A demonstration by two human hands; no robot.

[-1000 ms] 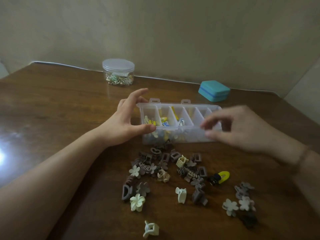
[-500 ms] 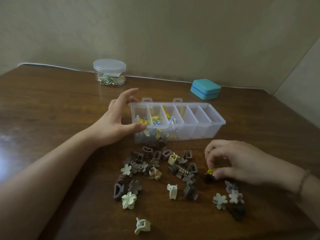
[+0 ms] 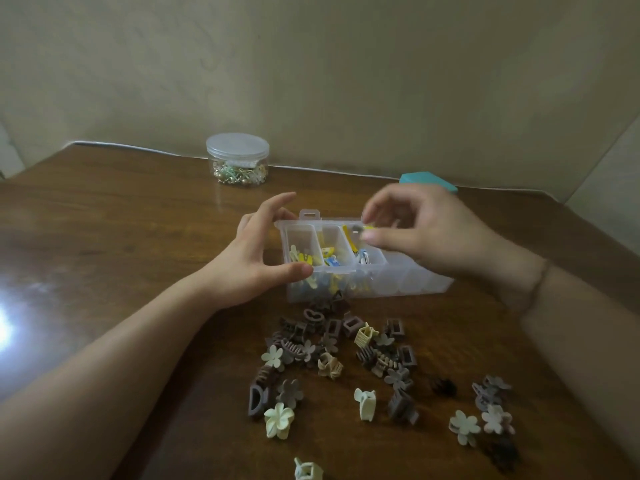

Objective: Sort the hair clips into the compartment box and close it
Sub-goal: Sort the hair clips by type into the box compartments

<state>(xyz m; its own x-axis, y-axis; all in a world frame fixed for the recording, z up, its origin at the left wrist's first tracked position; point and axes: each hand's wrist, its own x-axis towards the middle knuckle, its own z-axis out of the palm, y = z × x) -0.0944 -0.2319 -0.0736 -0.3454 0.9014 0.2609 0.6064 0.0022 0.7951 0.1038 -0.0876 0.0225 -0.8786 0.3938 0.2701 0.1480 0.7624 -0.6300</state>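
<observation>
A clear compartment box (image 3: 429,284) stands open on the wooden table, its left compartments holding yellow and blue clips. My left hand (image 3: 254,254) grips the box's left end, thumb on the front wall. My right hand (image 3: 419,230) hovers over the box's middle and pinches a yellow clip (image 3: 367,227) between thumb and forefinger above the third compartment. A heap of brown, grey and cream hair clips (image 3: 332,344) lies in front of the box. More flower clips (image 3: 485,417) lie at the right.
A clear lidded jar (image 3: 237,159) of small trinkets stands at the back by the wall. A teal case (image 3: 429,180) sits behind my right hand, mostly hidden. A dark clip (image 3: 443,386) lies alone right of the heap. A bright glare marks the table's left edge.
My right hand picked the yellow clip from the table at the right and carried it up over the box. The left hand stayed on the box's end.
</observation>
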